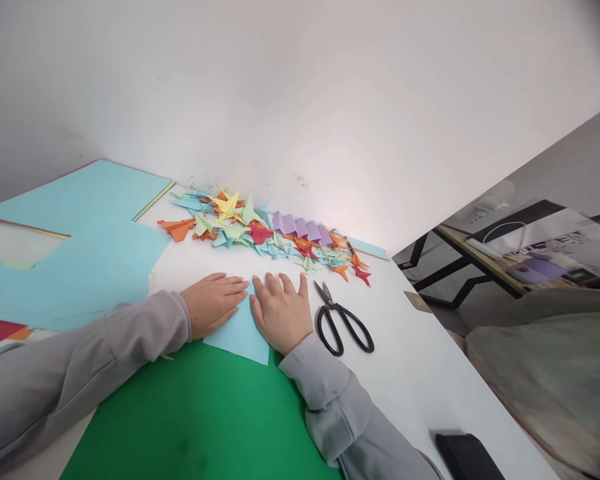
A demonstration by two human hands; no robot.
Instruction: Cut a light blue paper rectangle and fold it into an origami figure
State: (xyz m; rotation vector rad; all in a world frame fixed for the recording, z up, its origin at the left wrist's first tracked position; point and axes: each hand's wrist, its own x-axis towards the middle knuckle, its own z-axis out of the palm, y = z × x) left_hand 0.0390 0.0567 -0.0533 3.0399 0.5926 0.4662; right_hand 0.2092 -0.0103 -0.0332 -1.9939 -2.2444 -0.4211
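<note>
A light blue sheet of paper (241,333), narrowing to a folded point at its far end, lies across the far edge of a green sheet (190,413). My left hand (214,303) rests flat on its left side, fingers stretched toward the point. Pressing on the right side is my right hand (283,310), its fingers spread and the index fingertip near the folded tip. Both palms face down, and neither hand is wrapped round anything. Black-handled scissors (337,317) lie with blades parted just right of my right hand.
Folded paper figures in several colours (230,223) are heaped along the wall, with a purple pleated strip (303,227) among them. Large blue sheets (105,267) cover the left side. A black object (467,457) sits near the table's right edge; beyond stands another table (475,257).
</note>
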